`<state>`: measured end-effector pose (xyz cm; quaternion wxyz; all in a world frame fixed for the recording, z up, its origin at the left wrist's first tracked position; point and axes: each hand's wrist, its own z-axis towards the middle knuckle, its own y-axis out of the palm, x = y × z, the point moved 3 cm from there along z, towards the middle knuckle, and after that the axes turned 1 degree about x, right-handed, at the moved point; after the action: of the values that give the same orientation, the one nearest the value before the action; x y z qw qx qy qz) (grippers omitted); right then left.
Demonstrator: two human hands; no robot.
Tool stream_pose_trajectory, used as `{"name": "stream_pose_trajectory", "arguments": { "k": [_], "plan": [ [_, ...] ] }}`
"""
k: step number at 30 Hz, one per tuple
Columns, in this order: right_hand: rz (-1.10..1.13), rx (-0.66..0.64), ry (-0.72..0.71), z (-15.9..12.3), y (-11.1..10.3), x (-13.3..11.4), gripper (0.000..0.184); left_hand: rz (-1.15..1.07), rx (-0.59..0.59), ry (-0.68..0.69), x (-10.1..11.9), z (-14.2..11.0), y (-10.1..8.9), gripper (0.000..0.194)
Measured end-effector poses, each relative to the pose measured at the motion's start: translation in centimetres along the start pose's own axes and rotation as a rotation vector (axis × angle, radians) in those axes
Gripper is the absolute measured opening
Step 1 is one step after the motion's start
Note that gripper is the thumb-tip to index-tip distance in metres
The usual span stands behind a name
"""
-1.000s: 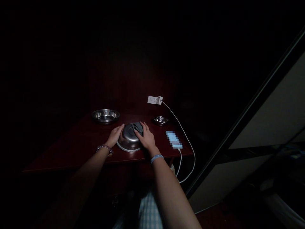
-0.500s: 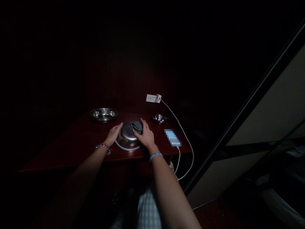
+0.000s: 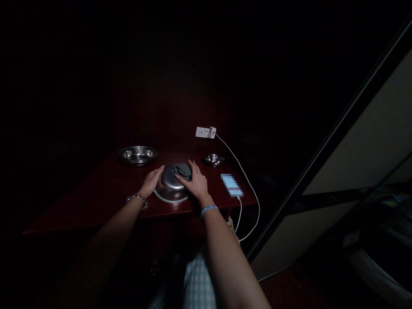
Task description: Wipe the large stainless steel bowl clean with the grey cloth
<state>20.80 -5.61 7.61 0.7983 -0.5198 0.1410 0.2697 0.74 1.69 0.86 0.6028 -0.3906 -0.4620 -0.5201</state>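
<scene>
An upside-down steel bowl (image 3: 170, 189) rests on the dark red table near its front edge. My left hand (image 3: 152, 182), with a beaded bracelet at the wrist, holds the bowl's left side, its fingers along the wall. On the bowl's upturned base lies a folded grey cloth (image 3: 184, 171). My right hand (image 3: 197, 182), wearing a blue wristband, grips this cloth between thumb and fingers and presses it to the right part of the base. Some of the bowl's right side is hidden behind that hand.
A wide steel dish (image 3: 138, 159) stands at the back left, a small steel bowl (image 3: 214, 160) at the back right. A phone (image 3: 231, 185) lies at right, its white cable (image 3: 247, 178) looping past the table edge to a wall socket (image 3: 202, 132). A pale panel (image 3: 354, 159) leans farther right.
The whole view has shifted slightly, so everything appears a little farther left. Both hands keep nearly the same hold on the bowl and cloth.
</scene>
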Motion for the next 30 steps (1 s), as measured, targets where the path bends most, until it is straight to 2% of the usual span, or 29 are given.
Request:
{"name": "stream_pose_trajectory", "arguments": {
  "k": [3,7,11,17,20,30],
  "plan": [
    [-0.014,-0.018,0.013,-0.1,0.0,-0.3,0.085,-0.01,-0.017,-0.014,0.1,-0.1,0.1,0.064],
    [-0.004,-0.015,0.037,-0.2,0.1,-0.4,0.063,-0.028,-0.025,-0.005,0.2,-0.2,0.1,0.063],
    [0.029,-0.007,0.018,-0.2,0.1,-0.1,0.054,-0.007,-0.017,0.018,0.2,-0.2,0.0,0.061],
    [0.116,0.029,0.002,0.0,0.3,0.5,0.049,0.013,-0.017,0.018,0.4,-0.3,0.0,0.066],
    [0.145,0.042,-0.076,0.1,0.5,0.3,0.047,0.036,-0.02,0.028,0.7,-0.4,0.0,0.068],
    [0.154,0.008,-0.181,0.3,0.9,0.7,0.046,0.081,-0.03,0.02,1.0,-0.6,0.1,0.073]
  ]
}}
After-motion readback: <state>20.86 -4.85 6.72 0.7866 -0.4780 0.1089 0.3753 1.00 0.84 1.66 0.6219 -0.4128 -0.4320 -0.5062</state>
